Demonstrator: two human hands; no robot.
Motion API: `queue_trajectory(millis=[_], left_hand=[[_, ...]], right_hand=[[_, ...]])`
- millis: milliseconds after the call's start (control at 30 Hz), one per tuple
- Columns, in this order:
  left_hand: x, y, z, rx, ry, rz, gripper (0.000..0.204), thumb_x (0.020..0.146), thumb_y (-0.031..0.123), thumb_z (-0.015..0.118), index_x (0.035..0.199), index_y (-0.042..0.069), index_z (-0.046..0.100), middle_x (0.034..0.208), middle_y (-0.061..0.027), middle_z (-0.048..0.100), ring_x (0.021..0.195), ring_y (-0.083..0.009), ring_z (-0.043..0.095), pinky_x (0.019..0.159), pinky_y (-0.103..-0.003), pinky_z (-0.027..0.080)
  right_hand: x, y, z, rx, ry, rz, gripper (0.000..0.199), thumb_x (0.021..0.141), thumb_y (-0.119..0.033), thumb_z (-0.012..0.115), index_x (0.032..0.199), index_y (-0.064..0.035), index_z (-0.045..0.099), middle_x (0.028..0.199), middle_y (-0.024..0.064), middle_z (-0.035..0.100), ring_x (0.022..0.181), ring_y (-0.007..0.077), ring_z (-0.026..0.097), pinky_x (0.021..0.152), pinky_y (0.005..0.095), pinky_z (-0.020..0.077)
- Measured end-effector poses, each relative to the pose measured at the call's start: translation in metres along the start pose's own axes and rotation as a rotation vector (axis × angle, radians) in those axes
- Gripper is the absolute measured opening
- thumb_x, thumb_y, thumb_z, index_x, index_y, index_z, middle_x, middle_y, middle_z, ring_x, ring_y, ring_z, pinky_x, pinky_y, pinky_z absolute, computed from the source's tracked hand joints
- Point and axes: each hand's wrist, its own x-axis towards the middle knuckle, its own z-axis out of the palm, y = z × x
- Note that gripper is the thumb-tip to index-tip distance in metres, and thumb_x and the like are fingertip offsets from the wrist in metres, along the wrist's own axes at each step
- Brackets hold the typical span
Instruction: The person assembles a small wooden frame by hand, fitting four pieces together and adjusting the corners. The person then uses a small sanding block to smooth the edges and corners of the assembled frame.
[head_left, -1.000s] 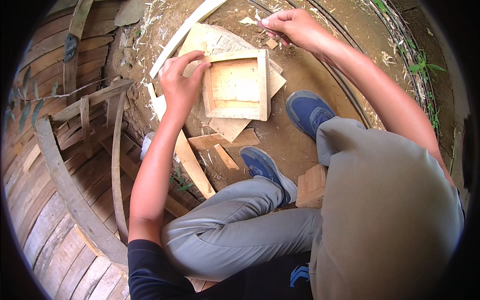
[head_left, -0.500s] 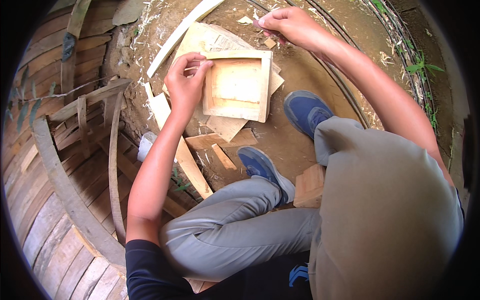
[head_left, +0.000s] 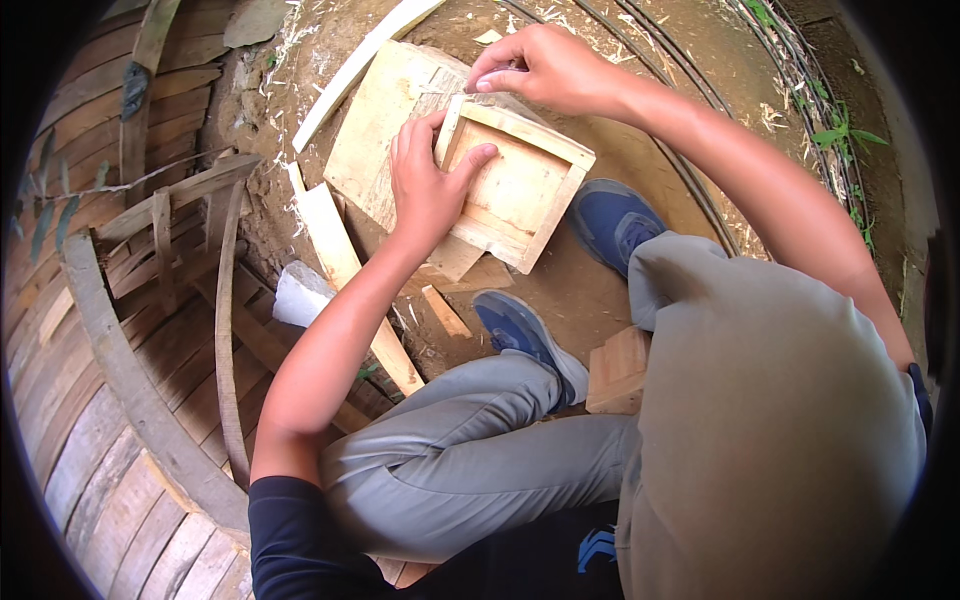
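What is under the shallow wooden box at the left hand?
Flat boards show beyond the wooden box on its left. The box and left hand hide part of them; what lies directly beneath cannot be seen.

blue logo [head_left: 598,550] on black shirt [head_left: 525,572], nothing legible

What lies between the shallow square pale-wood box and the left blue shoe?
In the head view, a flat tan wooden board, then brown dirt, separates the box from the shoe.
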Motion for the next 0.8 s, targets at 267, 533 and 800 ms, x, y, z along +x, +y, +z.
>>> queue_trajectory(millis=[267, 533, 800], left_hand=[[0.006, 0.000, 0.000, 0.045, -0.107, -0.114, 0.064, 0.075, 0.040, 0.092, 0.113, 0.000, 0.059, 0.106, -0.0142, 0.057, 0.099, -0.0299, 0.057, 0.088, -0.043, 0.047], [0.006, -0.005, 0.007, 0.020, -0.077, -0.073, 0.061, 0.076, 0.038, 0.092, 0.109, 0.000, 0.058, 0.104, -0.0139, 0.056, 0.095, -0.0289, 0.055, 0.084, -0.042, 0.046], [0.006, -0.006, 0.006, 0.021, -0.076, -0.080, 0.060, 0.076, 0.038, 0.092, 0.106, 0.001, 0.057, 0.102, -0.0132, 0.055, 0.094, -0.0281, 0.054, 0.083, -0.042, 0.046]], right_hand=[[-0.002, 0.008, 0.024, 0.101, 0.079, -0.214, 0.017, 0.098, -0.016, 0.069, 0.107, -0.0056, 0.079, 0.099, 0.0091, 0.074, 0.094, 0.0216, 0.069, 0.087, 0.0359, 0.0515], [0.005, 0.002, 0.015, -0.091, 0.068, -0.299, 0.015, 0.096, -0.016, 0.069, 0.105, -0.0077, 0.079, 0.094, 0.0091, 0.072, 0.089, 0.0278, 0.069, 0.081, 0.0390, 0.0516], [0.002, -0.002, 0.013, -0.103, 0.013, -0.205, 0.020, 0.097, -0.020, 0.065, 0.109, -0.0186, 0.081, 0.102, 0.0043, 0.074, 0.100, 0.0296, 0.070, 0.086, 0.0413, 0.0523]])
